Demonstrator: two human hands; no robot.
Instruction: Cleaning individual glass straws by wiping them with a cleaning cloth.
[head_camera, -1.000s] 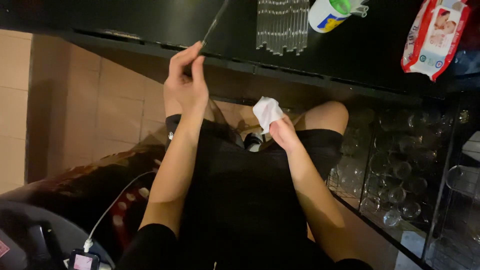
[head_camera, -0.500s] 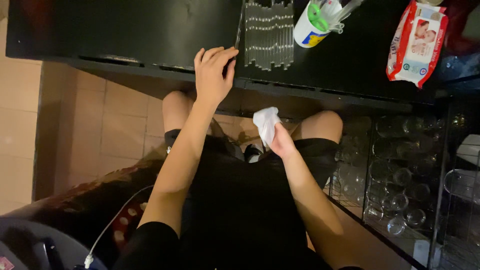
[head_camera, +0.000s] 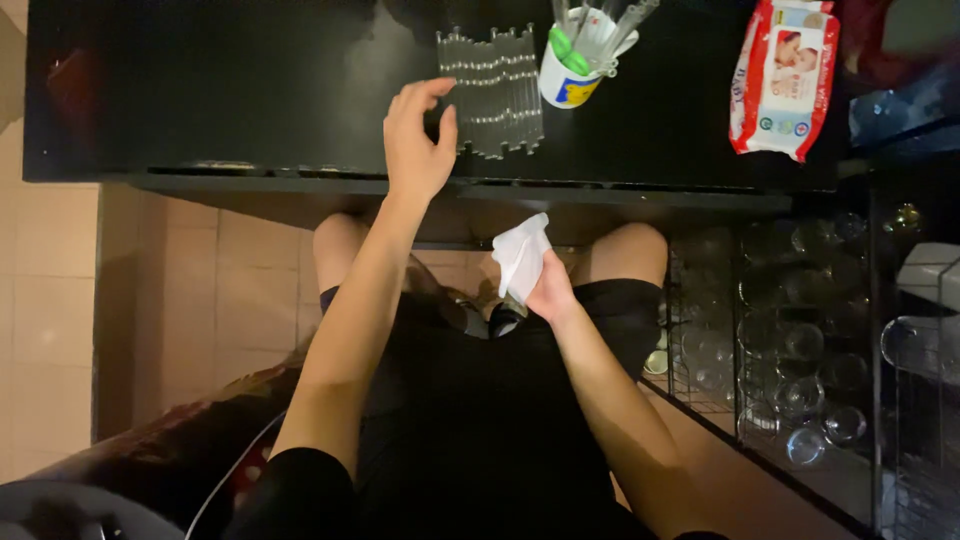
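Observation:
My left hand (head_camera: 415, 140) hovers over the black tabletop (head_camera: 220, 90), fingers curled and apart, its thumb touching the left edge of a clear row of thin tubes (head_camera: 495, 90). I see nothing in it. My right hand (head_camera: 550, 290) rests low over my lap in black shorts, pinching a crumpled white tissue (head_camera: 520, 252) that sticks up from the fingers. A small dark object (head_camera: 503, 320) lies just below that hand; I cannot tell what it is.
A white cup (head_camera: 572, 85) holding green and clear sticks stands right of the tubes. A red and white pack of wipes (head_camera: 785, 80) lies at the far right of the table. A wire rack of glassware (head_camera: 800, 350) stands to my right. Tiled floor (head_camera: 60, 300) is on the left.
A second ago my left hand held a thin dark stick; it has moved right to the row of tubes and the stick is no longer in it. My right hand keeps the tissue.

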